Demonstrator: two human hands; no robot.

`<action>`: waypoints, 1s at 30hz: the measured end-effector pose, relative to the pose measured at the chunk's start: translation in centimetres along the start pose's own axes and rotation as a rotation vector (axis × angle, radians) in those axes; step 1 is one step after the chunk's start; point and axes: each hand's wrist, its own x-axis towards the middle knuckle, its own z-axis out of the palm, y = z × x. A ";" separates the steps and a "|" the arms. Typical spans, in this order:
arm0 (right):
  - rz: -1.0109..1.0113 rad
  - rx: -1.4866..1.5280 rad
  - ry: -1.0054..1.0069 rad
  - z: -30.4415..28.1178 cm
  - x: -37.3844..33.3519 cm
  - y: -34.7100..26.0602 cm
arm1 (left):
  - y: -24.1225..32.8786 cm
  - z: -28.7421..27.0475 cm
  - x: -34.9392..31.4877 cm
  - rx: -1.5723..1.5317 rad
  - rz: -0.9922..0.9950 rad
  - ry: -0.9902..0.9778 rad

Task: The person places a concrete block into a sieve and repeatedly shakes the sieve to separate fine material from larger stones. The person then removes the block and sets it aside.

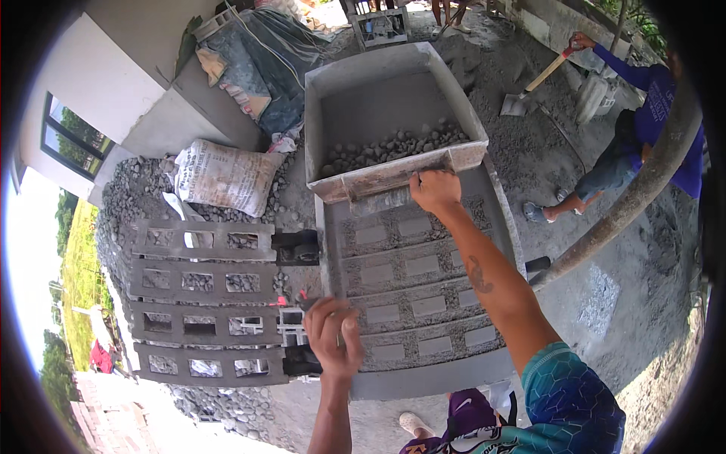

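My right hand [436, 190] is closed on the front edge of a grey metal feed box [325, 188], which holds fine mix and a band of gravel. Under and in front of it lies a block mould [408, 287], its rows of cavities filled with grey mix around flat rectangular cores. Beside the mould's left edge, my left hand [331, 338] has its fingers curled, slightly blurred. A small dark lever with a red part [305, 296] shows just above that hand; what the fingers hold, if anything, is hidden.
Hollow concrete blocks [204, 284] stand in rows at the left. Behind them a full white sack [225, 178] rests on gravel [134, 198]. At the right, a person [650, 113] holds a shovel [533, 87]; a thick curved pipe [635, 204] crosses the near right.
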 end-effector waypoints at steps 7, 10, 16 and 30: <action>-0.038 -0.139 0.162 0.4 7.4 -0.7 | -5.1 -21.1 -16.0 0.411 -0.768 0.299; -0.217 0.148 0.320 -0.5 -2.5 -4.5 | -11.0 -29.7 -17.5 0.165 -1.026 0.489; -0.317 0.446 0.008 -8.5 -40.8 -4.3 | -22.0 -39.7 -10.2 -0.641 -1.094 0.712; 1.012 -0.545 0.514 -37.5 -81.4 26.7 | -6.6 -31.1 -2.8 -0.705 -0.504 0.625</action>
